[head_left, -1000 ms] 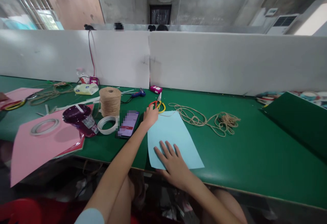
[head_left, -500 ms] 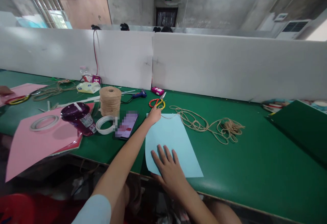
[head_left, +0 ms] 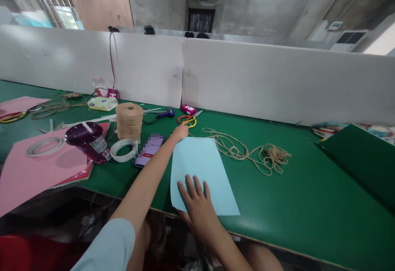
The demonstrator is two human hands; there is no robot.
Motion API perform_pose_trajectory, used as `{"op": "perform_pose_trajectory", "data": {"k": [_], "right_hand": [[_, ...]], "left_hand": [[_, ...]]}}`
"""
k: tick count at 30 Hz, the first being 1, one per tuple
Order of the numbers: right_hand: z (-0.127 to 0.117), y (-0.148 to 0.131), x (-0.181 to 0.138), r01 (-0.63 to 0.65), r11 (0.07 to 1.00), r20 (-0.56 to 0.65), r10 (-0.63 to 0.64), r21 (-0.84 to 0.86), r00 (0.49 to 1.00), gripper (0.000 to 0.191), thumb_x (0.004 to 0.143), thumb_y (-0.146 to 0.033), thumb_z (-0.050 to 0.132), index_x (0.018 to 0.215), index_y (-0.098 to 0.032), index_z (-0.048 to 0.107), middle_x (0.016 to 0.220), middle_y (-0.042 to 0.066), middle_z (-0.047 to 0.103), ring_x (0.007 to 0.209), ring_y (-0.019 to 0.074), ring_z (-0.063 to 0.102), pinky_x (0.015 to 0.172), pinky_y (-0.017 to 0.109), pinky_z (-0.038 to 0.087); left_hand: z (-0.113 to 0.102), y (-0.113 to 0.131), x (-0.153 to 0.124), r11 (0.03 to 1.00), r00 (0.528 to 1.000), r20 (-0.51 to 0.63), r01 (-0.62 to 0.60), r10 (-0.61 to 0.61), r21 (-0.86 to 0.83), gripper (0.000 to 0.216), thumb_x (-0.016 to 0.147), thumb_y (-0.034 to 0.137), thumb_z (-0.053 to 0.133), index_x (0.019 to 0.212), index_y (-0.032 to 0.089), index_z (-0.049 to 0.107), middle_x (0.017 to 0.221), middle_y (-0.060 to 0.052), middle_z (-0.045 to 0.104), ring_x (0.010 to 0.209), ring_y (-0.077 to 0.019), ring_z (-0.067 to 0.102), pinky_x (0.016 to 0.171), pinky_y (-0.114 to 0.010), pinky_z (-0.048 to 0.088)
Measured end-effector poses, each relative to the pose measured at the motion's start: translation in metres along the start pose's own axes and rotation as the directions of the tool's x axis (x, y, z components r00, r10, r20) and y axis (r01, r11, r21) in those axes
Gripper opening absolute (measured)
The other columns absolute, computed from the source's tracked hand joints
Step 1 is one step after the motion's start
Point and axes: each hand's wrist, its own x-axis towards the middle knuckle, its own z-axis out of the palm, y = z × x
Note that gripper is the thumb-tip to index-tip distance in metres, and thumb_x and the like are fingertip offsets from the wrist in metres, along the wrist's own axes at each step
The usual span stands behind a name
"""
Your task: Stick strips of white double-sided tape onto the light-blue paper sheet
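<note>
A sheet of light blue paper (head_left: 197, 160) lies on the green table, its near edge close to the table's front. My right hand (head_left: 199, 209) rests flat on the sheet's lower part, fingers spread. Beyond the sheet's far left corner, my left hand (head_left: 181, 131) is closed at the yellow handle loop of a pair of scissors (head_left: 190, 120). Red is the colour of the other loop, and the blades point away to the right. Loose twine (head_left: 236, 149) trails from beside my left hand into a tangled bundle on the right. My fingertips are partly hidden.
Left of my arm are a phone (head_left: 149, 151), a tape roll (head_left: 121, 150), a twine spool (head_left: 129, 120) and a purple cup (head_left: 89, 141). Pink paper (head_left: 40, 172) overhangs the table edge. A glue gun (head_left: 166, 113) and a magenta box (head_left: 188, 109) sit near the white partition (head_left: 247, 81).
My view has shifted slightly to the right. My left hand has moved a little forward, and the scissors have turned slightly at it. The right hand stays flat on the paper.
</note>
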Motion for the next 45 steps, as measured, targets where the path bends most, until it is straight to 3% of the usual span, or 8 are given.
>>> {"op": "perform_pose_trajectory", "data": {"k": [9, 16, 21, 26, 30, 37, 41, 45], "right_hand": [[0.003, -0.004, 0.007, -0.065, 0.997, -0.003, 0.065, 0.046, 0.998, 0.066, 0.089, -0.053, 0.037, 0.147, -0.030, 0.017, 0.154, 0.009, 0.011, 0.139, 0.0364, 0.009, 0.106, 0.064, 0.011], [-0.002, -0.006, 0.035, -0.138, 0.989, 0.019, 0.137, 0.060, 0.990, 0.066, 0.090, -0.057, 0.030, 0.146, -0.025, 0.022, 0.153, 0.013, 0.014, 0.139, 0.0378, 0.011, 0.104, 0.064, 0.012], [-0.005, -0.005, 0.055, -0.192, 0.980, 0.049, 0.189, 0.059, 0.981, 0.068, 0.089, -0.059, 0.031, 0.146, -0.022, 0.025, 0.153, 0.014, 0.016, 0.139, 0.0374, 0.011, 0.104, 0.064, 0.011], [-0.011, -0.003, 0.049, -0.150, 0.985, 0.022, 0.149, 0.089, 0.989, 0.082, 0.082, -0.069, 0.032, 0.147, -0.021, 0.020, 0.153, 0.013, 0.013, 0.139, 0.0367, 0.009, 0.107, 0.060, 0.009], [-0.020, -0.002, 0.037, -0.059, 0.990, 0.004, 0.059, 0.131, 0.998, 0.082, 0.080, -0.071, 0.036, 0.144, -0.021, 0.030, 0.152, 0.011, 0.022, 0.138, 0.0332, 0.017, 0.109, 0.053, 0.017], [-0.033, 0.018, 0.038, -0.227, 0.974, -0.179, 0.227, 0.018, 0.957, 0.049, 0.091, -0.028, 0.033, 0.134, -0.008, 0.045, 0.144, 0.017, 0.037, 0.132, 0.0297, 0.034, 0.102, 0.044, 0.033], [-0.026, 0.041, 0.044, -0.353, 0.935, -0.278, 0.332, -0.027, 0.902, 0.053, 0.093, -0.028, 0.026, 0.138, -0.002, 0.037, 0.145, 0.020, 0.033, 0.135, 0.0305, 0.027, 0.103, 0.044, 0.030], [-0.013, 0.055, 0.048, -0.381, 0.922, -0.162, 0.367, -0.066, 0.916, 0.055, 0.094, -0.032, 0.028, 0.141, -0.005, 0.032, 0.148, 0.018, 0.029, 0.136, 0.0288, 0.026, 0.107, 0.045, 0.024]], "left_hand": [[-0.027, 0.010, -0.030, 0.999, 0.998, -0.040, 0.040, -0.042, -0.036, 0.030, 0.091, 0.023, 0.036, 0.095, 0.017, 0.065, 0.107, -0.007, 0.063, 0.098, -0.0169, 0.059, 0.083, -0.028, 0.046], [-0.055, 0.025, -0.075, 1.000, 0.999, -0.052, 0.012, -0.013, -0.020, 0.036, 0.090, 0.022, 0.030, 0.108, 0.018, 0.061, 0.105, -0.007, 0.067, 0.095, -0.0184, 0.062, 0.080, -0.026, 0.044], [-0.040, 0.032, -0.118, 0.984, 0.998, 0.012, 0.052, -0.055, 0.170, 0.045, 0.089, 0.023, 0.036, 0.133, 0.017, 0.037, 0.100, -0.014, 0.067, 0.092, -0.0256, 0.064, 0.078, -0.034, 0.045], [-0.024, 0.031, -0.142, 0.948, 0.992, 0.039, 0.100, -0.117, 0.303, 0.035, 0.086, 0.014, 0.034, 0.117, 0.017, 0.051, 0.092, -0.014, 0.066, 0.087, -0.0240, 0.065, 0.076, -0.034, 0.047], [-0.020, 0.032, -0.152, 0.925, 0.991, -0.023, 0.134, -0.135, 0.355, 0.031, 0.088, 0.017, 0.034, 0.110, 0.015, 0.056, 0.113, -0.019, 0.057, 0.098, -0.0281, 0.060, 0.075, -0.036, 0.048], [0.004, 0.037, -0.158, 0.912, 0.957, -0.032, -0.264, 0.288, 0.313, 0.043, 0.092, 0.035, 0.035, 0.128, 0.015, 0.046, 0.146, -0.016, 0.032, 0.135, -0.0274, 0.030, 0.106, -0.043, 0.030], [0.029, 0.034, -0.158, 0.946, 0.974, 0.059, -0.226, 0.219, 0.230, 0.055, 0.094, 0.042, 0.027, 0.140, 0.013, 0.030, 0.150, -0.014, 0.027, 0.139, -0.0241, 0.022, 0.112, -0.045, 0.019], [0.034, 0.033, -0.158, 0.952, 0.974, 0.085, -0.222, 0.209, 0.211, 0.056, 0.094, 0.043, 0.025, 0.142, 0.014, 0.028, 0.151, -0.013, 0.024, 0.140, -0.0235, 0.020, 0.113, -0.045, 0.017]]}}
